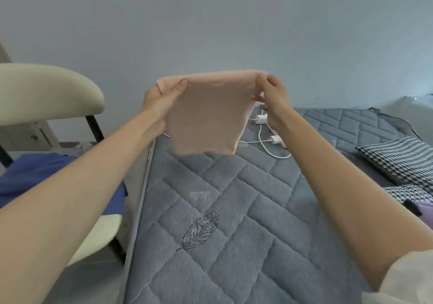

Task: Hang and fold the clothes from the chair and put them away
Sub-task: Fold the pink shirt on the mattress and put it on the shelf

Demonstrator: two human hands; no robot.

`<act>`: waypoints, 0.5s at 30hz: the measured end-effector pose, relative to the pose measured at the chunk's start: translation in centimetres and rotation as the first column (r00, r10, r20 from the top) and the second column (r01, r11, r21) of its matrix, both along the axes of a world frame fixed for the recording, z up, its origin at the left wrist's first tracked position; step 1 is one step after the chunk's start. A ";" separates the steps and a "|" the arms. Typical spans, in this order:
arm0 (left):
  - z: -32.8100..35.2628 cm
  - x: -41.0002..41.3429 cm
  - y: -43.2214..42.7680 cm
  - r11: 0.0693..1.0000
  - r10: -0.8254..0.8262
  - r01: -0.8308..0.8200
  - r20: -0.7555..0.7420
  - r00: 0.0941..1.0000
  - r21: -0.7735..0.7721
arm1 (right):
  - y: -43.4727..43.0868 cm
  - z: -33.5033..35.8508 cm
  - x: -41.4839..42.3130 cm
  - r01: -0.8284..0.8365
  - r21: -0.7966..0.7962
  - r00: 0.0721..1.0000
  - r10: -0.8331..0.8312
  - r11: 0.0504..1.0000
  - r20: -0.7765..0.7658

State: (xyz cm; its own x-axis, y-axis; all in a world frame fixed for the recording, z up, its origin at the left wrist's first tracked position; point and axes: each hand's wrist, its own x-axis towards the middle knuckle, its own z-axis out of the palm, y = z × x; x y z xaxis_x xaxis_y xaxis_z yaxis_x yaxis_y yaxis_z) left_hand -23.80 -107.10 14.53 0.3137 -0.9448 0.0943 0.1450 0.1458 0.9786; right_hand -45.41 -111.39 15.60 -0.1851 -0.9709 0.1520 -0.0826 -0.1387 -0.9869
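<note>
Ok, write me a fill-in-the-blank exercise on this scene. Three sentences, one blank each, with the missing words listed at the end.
1. The left hand and the right hand hold the pale pink garment by its ____ edge.
2. The clothing lying on the cream chair is ____.
3. The chargers on the grey bed are ____.

Missing words: top; blue; white.
</note>
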 end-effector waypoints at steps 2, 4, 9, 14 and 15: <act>-1.5 -0.2 1.2 1.000 -0.006 0.005 0.052 0.999 0.018 | 1.5 -1.2 -0.6 -0.019 0.030 0.997 0.017 0.999 0.071; -4.0 -0.4 2.9 0.998 -0.027 0.021 0.095 0.995 0.062 | 3.5 -3.5 -1.3 -0.023 0.063 0.991 0.014 0.998 0.132; -13.0 -0.7 9.2 0.963 -0.052 -0.034 0.305 0.951 0.268 | 11.0 -11.5 -3.6 -0.022 0.219 0.999 0.012 0.975 0.047; -18.8 -0.2 16.6 0.952 -0.177 -0.011 0.577 0.797 0.306 | 19.4 -17.9 -6.1 -0.044 0.228 0.998 0.053 0.973 -0.034; -19.4 -0.3 18.0 0.953 -0.226 0.069 0.543 0.809 0.294 | 20.9 -18.8 -6.5 -0.070 0.226 0.997 0.076 0.972 -0.018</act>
State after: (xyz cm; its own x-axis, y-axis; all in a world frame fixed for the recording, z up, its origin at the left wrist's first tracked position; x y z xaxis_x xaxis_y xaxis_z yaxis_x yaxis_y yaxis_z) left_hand -24.08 -89.11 -4.84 0.1337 -0.9904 -0.0337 -0.4441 -0.0903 0.8914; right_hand -51.90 -90.48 -3.21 -0.1109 -0.9915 -0.0677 -0.1068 0.0796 -0.9911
